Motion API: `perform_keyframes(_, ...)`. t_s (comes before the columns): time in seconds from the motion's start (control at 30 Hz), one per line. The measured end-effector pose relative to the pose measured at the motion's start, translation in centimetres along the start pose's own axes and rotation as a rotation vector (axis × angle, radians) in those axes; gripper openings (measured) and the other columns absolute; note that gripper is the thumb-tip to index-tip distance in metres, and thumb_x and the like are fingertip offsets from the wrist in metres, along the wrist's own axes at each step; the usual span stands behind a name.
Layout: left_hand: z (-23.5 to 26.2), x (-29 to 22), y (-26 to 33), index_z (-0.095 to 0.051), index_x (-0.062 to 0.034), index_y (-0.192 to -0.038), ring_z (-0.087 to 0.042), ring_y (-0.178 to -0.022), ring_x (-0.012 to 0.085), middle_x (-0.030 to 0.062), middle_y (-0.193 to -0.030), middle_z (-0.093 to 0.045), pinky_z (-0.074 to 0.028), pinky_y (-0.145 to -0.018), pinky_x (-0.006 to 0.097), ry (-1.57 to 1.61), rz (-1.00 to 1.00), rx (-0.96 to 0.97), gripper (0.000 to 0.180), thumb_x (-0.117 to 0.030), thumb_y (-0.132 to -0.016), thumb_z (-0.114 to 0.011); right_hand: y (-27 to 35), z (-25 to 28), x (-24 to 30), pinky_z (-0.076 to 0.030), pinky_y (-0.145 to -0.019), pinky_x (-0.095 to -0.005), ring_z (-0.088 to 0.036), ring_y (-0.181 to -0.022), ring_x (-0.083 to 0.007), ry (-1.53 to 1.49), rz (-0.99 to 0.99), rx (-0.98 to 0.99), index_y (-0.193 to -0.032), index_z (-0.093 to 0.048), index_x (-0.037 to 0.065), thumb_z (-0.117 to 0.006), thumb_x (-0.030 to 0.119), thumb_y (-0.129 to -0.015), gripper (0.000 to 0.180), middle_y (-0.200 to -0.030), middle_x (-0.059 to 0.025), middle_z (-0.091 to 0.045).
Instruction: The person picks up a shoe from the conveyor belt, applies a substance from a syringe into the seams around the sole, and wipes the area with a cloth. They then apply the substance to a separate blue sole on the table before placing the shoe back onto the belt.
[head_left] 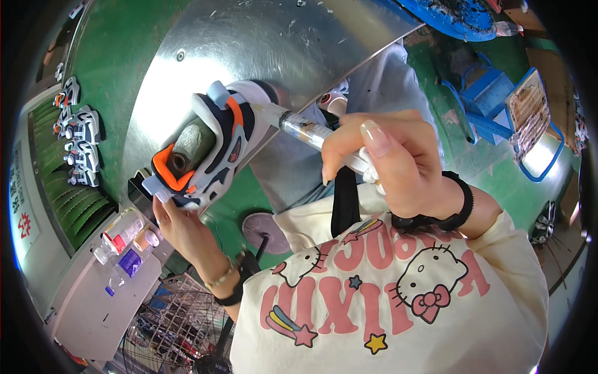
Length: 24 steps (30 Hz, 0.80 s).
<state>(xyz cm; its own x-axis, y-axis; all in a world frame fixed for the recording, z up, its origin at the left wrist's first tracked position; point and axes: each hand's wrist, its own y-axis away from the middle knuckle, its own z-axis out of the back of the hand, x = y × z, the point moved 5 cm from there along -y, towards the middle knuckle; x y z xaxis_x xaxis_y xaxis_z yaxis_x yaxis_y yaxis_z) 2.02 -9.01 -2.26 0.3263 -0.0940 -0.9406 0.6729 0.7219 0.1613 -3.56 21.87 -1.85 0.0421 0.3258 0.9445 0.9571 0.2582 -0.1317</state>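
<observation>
A white, navy and orange sneaker (219, 163) rests at the near edge of the metal bench, with a grey-green last (194, 143) inside its opening. Its light blue tongue tab and heel tab stick out. My left hand (185, 230) is closed on the heel end, by the heel tab. In my right hand (398, 156) I grip a brush (305, 128) with a pale tip and a shiny, smeared ferrule. The tip is at the forefoot side of the sneaker; I cannot tell whether it touches. Part of the brush handle is hidden by my fingers.
The bench (261, 43) spreads out ahead. A blue basin (455, 19) sits at the far right, above a blue chair (495, 106). Several shoes (81, 134) line a green-slatted rack at left. Bottles (128, 262) lie on a pale table near a fan (174, 324).
</observation>
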Motion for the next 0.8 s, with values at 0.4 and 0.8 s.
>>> perform_keyframes(0.4,0.7,3.9,8.8,-0.032,0.0047,-0.124,-0.056,-0.101,0.0231,0.0132,-0.116,-0.051,-0.048,-0.084,0.035,0.186,0.39,0.663,0.055,-0.028,-0.086,-0.054,0.4,-0.5,0.0,-0.039,-0.054,-0.0255,-0.051,-0.054,-0.0149,0.182,-0.154,0.115,-0.073,-0.057,-0.005,-0.027,0.023,-0.091,0.044,-0.066,-0.0116,-0.06)
perform_keyframes(0.8,-4.3,2.7,10.0,-0.036,0.0049,-0.123,-0.055,-0.101,0.0256,0.0155,-0.112,-0.052,-0.043,-0.089,0.036,0.43,0.562,0.739,0.081,-0.011,-0.053,-0.075,0.5,-0.2,1.1,-0.03,-0.046,-0.0247,-0.043,-0.048,-0.0117,0.073,-0.221,0.035,-0.069,-0.058,-0.003,-0.026,0.028,-0.091,0.051,-0.064,-0.0137,-0.058)
